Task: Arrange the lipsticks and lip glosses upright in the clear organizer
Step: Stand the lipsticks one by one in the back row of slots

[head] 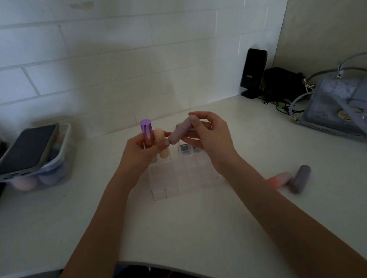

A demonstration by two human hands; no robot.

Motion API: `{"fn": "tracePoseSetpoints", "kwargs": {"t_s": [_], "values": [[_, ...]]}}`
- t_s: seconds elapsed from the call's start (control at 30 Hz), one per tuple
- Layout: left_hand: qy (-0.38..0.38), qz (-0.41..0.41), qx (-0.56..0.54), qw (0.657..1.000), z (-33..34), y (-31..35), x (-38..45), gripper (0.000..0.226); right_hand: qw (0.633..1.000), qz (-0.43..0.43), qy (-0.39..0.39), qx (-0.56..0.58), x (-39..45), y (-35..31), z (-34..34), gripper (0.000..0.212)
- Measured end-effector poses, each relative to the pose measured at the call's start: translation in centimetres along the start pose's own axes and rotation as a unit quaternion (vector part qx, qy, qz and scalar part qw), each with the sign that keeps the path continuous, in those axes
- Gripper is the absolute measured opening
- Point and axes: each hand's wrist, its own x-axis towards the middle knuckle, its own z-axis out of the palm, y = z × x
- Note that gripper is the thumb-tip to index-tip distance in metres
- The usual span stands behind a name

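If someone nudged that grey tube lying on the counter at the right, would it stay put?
Probably not. The grey tube is a rounded cylinder lying on its side on the smooth white counter, so it would likely roll. The pink tube close beside it might stop it on that side. It looks rigid and light.

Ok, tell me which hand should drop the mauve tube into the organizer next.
Right. The right hand already grips the mauve tube above the clear organizer, while the left hand holds the purple-capped tube.
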Motion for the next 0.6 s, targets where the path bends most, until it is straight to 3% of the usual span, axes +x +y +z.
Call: {"fn": "tracePoseSetpoints", "kwargs": {"t_s": [0.1,0.23,0.47,0.6], "values": [[0.004,-0.004,0.004,1.000,0.1,-0.1,0.0,0.007,1.000,-0.005,0.005,0.007,-0.2,-0.1,0.0,0.024],[0.002,-0.032,-0.012,0.999,-0.2,-0.6,0.3,0.008,0.993,-0.102,0.022,-0.049,-0.3,0.0,-0.2,0.018],[-0.057,-0.035,-0.033,0.997,-0.8,-1.2,0.7,0.040,0.964,-0.173,-0.058,-0.191,-1.0,0.2,0.7,0.019],[-0.084,-0.013,-0.039,0.996,-1.1,-1.7,0.8,0.031,0.928,-0.184,-0.102,-0.307,-0.8,0.8,1.0,0.028]]}}
